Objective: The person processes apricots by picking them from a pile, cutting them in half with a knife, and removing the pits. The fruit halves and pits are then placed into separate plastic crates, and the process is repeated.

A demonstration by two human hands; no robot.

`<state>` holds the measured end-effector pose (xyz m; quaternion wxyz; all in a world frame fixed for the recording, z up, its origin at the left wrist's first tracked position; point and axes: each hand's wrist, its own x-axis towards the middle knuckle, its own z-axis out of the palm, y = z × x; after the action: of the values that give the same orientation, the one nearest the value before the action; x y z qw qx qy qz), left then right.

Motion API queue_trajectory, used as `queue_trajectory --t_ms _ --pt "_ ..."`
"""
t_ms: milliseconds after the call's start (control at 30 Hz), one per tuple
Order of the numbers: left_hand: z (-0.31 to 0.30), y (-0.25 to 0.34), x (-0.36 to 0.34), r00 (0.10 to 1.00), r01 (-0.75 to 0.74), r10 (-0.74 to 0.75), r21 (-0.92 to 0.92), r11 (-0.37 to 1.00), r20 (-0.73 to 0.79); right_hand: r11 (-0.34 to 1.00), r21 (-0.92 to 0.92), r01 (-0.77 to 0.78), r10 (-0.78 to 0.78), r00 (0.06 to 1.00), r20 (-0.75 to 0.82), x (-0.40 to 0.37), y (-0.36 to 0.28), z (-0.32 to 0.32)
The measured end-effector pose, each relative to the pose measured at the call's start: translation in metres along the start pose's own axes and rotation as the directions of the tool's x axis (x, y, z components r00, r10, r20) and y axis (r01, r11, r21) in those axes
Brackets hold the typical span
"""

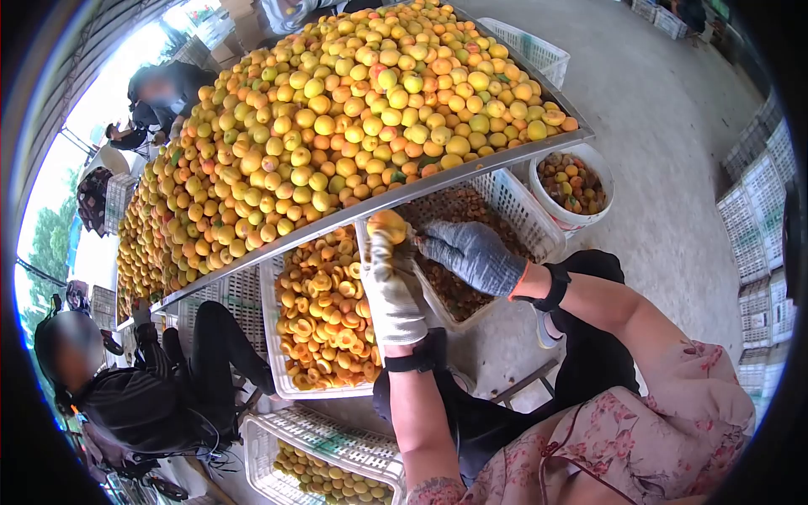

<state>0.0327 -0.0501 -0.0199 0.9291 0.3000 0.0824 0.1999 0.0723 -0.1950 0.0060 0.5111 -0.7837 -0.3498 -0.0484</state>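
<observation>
Fingers of the left hand (394, 299), in a white glove: closed round one whole apricot (387, 225), orange-yellow, held up at their tips. Fingers of the right hand (478, 254), in a grey glove: drawn narrow and pointed toward the fruit; whether they gripped anything could not be told.

Position of the apricot: just outside the near edge of the table (505, 158), by the far right corner of the crate of halves (328, 392).

Handling, as judged: light; skin thin and perhaps a little slippery when wet; flesh soft, liable to bruise under a hard pinch. Best hold: round the fullest part, with spread, gentle pressure, the upper side left free.

Next outward, on the near side: the crate of halves, white, filled with split orange fruit, left of the left hand. Beneath and beyond the right hand: a second white crate (547, 240), holding brown bits too small to name.

Beyond the near edge: a broad heap of whole apricots (337, 126), yellow to orange, reaching the right corner. Below that corner: one white bucket (562, 217), with darker, mixed fruit inside.

Farther left, at the near edge: one seated co-worker (143, 404), in dark clothes.
</observation>
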Motion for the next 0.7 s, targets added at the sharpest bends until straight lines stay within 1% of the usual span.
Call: queue_trajectory --t_ms 33,67,100,167,200,267,300,333,400,433,467,500,533,567,600,633,700 --pt "-0.014 -0.004 0.004 0.989 0.146 -0.142 -0.419 0.896 0.041 1.0 0.001 0.003 -0.003 1.0 -0.001 0.0 -0.001 0.001" --pt "-0.029 -0.014 0.003 0.996 -0.05 0.045 0.074 0.996 0.074 0.999 -0.054 0.007 -0.008 1.0 -0.011 -0.003 -0.002 0.002" --pt "-0.015 -0.011 -0.001 0.996 -0.049 0.044 0.074 0.996 0.074 0.994 -0.109 0.009 -0.011 1.0 -0.02 -0.005 -0.003 0.002" --pt "0.023 0.0 -0.008 0.998 0.012 -0.007 0.071 0.997 -0.064 0.996 -0.086 0.007 -0.009 0.999 -0.031 -0.004 -0.001 0.002" --pt "0.02 -0.002 -0.006 0.998 0.011 -0.007 0.069 0.998 -0.064 0.998 -0.06 0.008 -0.011 0.999 -0.042 -0.003 0.001 0.002" --pt "0.012 -0.006 -0.001 0.995 -0.085 0.098 0.252 0.964 -0.037 0.997 -0.072 0.035 -0.038 0.998 -0.044 -0.003 0.007 0.004" --pt "0.019 -0.01 -0.002 0.985 -0.168 0.174 0.204 0.964 -0.012 0.995 -0.083 0.062 -0.067 0.997 -0.05 -0.002 0.009 0.006" --pt "0.013 -0.011 0.001 0.986 -0.162 0.167 0.212 0.964 -0.005 0.995 -0.081 0.066 -0.07 0.996 -0.051 -0.001 0.01 0.006" --pt "-0.011 -0.018 0.01 0.986 -0.162 0.166 0.222 0.961 0.0 0.985 -0.157 0.07 -0.074 0.997 -0.017 0.0 0.011 0.008" --pt "-0.022 -0.023 0.014 0.998 -0.061 0.061 0.025 0.998 -0.016 0.985 -0.155 0.074 -0.078 0.997 -0.018 -0.002 0.012 0.01" --pt "-0.033 -0.028 0.019 0.999 0.042 -0.044 -0.177 0.983 -0.007 0.987 -0.139 0.084 -0.091 0.995 -0.041 -0.003 0.014 0.011" --pt "-0.026 -0.023 0.017 0.999 0.036 -0.038 -0.178 0.983 -0.004 0.988 -0.124 0.094 -0.103 0.993 -0.062 -0.004 0.016 0.014" --pt "-0.012 -0.013 0.009 0.997 0.051 -0.052 -0.022 0.998 -0.05 0.999 -0.044 0.021 -0.026 0.993 -0.112 -0.004 0.016 0.017" --pt "0.001 -0.005 0.002 0.993 0.074 -0.06 0.136 0.988 -0.099 0.999 -0.043 0.022 -0.026 0.993 -0.112 -0.003 0.016 0.016" --pt "0.011 -0.002 0.0 0.99 0.045 -0.026 0.14 0.989 -0.135 0.991 0.034 -0.133 0.133 0.991 -0.016 0.001 0.009 0.01" --pt "0.015 -0.001 -0.003 0.99 0.044 -0.025 0.14 0.989 -0.135 0.952 0.096 -0.29 0.281 0.955 0.092 0.003 0.005 0.007" --pt "0.02 -0.002 -0.008 0.994 -0.101 0.11 0.356 0.929 -0.002 0.957 0.116 -0.266 0.259 0.963 0.071 0.003 0.007 0.011"
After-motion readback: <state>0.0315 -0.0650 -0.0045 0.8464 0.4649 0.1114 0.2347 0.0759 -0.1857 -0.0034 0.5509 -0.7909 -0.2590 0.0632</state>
